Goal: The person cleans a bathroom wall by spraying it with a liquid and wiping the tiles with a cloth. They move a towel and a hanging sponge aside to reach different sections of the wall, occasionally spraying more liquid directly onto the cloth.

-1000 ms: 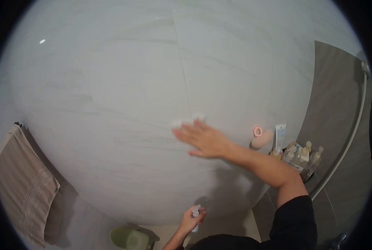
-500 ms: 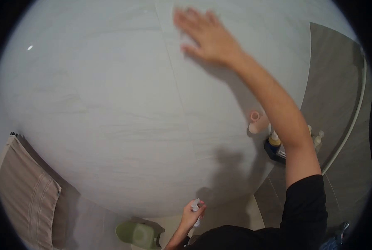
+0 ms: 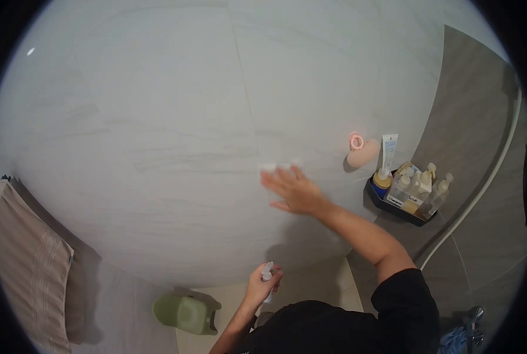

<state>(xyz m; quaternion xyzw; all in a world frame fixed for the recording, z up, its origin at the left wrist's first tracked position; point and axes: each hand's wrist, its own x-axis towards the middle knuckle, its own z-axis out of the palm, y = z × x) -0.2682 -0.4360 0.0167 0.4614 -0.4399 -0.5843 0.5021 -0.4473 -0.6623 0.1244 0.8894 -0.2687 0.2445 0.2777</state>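
Note:
My right hand (image 3: 296, 192) lies flat against the pale wall (image 3: 175, 118), fingers spread. White edges of what looks like a thin cloth (image 3: 267, 168) peek out past the fingertips; the palm hides the rest. Lower down, my left hand (image 3: 260, 285) is closed around a small whitish spray bottle (image 3: 268, 272), its nozzle showing above the fingers.
A dark corner caddy (image 3: 396, 209) holds several pump bottles and a white tube (image 3: 388, 150). Pink items (image 3: 364, 153) hang beside it. A shower hose (image 3: 488, 189) runs down the right wall. A towel (image 3: 30, 265) hangs left; a green stool (image 3: 183, 314) stands below.
My right hand has swept down the wall from near the top to mid-height, the white cloth moving with it. The arm no longer covers the caddy. My left hand still grips the spray bottle.

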